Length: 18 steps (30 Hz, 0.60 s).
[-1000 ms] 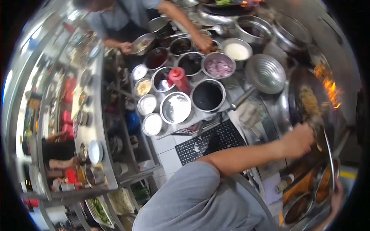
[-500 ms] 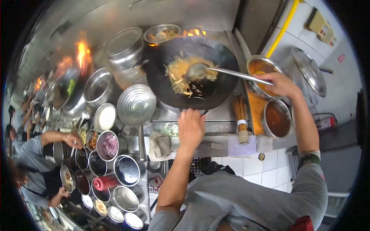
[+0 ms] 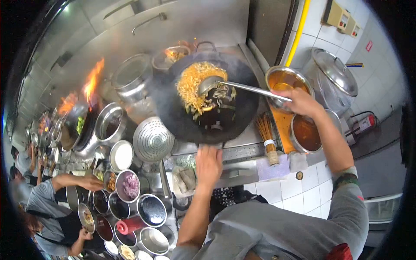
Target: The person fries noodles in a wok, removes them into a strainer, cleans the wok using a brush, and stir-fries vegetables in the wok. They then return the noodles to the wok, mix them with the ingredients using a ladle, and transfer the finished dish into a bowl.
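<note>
In the head view, my left hand (image 3: 209, 164) is closed at the near edge of a large black wok (image 3: 245, 104), around its handle, which is mostly hidden by the fingers. My right hand (image 3: 301, 102) grips the end of a long metal ladle (image 3: 253, 89). The ladle's bowl (image 3: 209, 85) rests in the wok, against browned strips of food (image 3: 190, 80) that look like noodles. Most of the food lies on the far left side of the wok, with a few loose pieces nearer me. Faint steam hangs around it.
A perforated strainer (image 3: 152, 138) lies left of the wok, and a bamboo brush (image 3: 268, 136) stands at its right. Pots of orange liquid (image 3: 288, 78) and red sauce (image 3: 307, 134) are farther right. Flames (image 3: 92, 82) rise at the left, where a co-worker's hand (image 3: 92, 182) works among bowls.
The view has shifted, so most things sit lower in it. The wok has tipped, and the food has slid toward its far left side. Both hands keep their grips.
</note>
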{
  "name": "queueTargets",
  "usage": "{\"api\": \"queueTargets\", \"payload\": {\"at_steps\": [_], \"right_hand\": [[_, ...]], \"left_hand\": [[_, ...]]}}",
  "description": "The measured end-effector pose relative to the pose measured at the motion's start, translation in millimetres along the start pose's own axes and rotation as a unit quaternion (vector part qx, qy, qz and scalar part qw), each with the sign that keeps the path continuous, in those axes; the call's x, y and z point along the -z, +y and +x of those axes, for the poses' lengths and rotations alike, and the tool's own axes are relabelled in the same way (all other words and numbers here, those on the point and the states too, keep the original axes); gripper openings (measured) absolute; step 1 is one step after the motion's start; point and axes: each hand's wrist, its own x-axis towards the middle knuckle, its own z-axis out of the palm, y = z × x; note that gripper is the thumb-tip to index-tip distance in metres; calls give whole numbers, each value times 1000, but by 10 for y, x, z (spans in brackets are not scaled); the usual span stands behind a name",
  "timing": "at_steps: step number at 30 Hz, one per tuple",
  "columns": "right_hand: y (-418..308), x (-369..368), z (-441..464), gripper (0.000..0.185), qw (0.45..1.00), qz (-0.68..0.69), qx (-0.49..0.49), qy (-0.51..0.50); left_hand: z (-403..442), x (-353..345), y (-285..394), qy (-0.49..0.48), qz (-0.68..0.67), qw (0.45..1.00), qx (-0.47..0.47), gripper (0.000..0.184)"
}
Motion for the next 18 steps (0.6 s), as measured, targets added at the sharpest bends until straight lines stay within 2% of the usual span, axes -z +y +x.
{"api": "queueTargets", "payload": {"at_steps": [2,5,7,8,9,11,14,15,18], "right_hand": [[195,-73,-279,61,993,10,66,98],[92,-110,-829,64,982,95,68,149],[-213,-375,-1139,67,967,198,-116,108],[-179,-881,-1198,69,946,256,-38,194],[-244,-1366,-1288,70,934,288,-94,187],[-510,-1809,-1301,66,950,228,-65,202],[-754,-1625,-1373,66,931,305,-101,175],[-755,-1797,-1377,67,929,253,-26,270],[-1064,-1817,-1278,68,954,185,-221,84]], "left_hand": [[-230,337,249,-2,-63,998,0,11],[121,555,382,-5,-79,997,14,11],[507,465,299,4,-77,997,-5,12],[586,366,197,6,-73,997,-15,13],[691,333,138,9,-65,998,-22,13],[687,241,35,0,-68,997,-25,13],[726,179,-103,-7,-78,996,-36,14],[775,169,-120,1,-81,996,-49,14],[744,95,-167,4,-84,995,-59,15]]}}
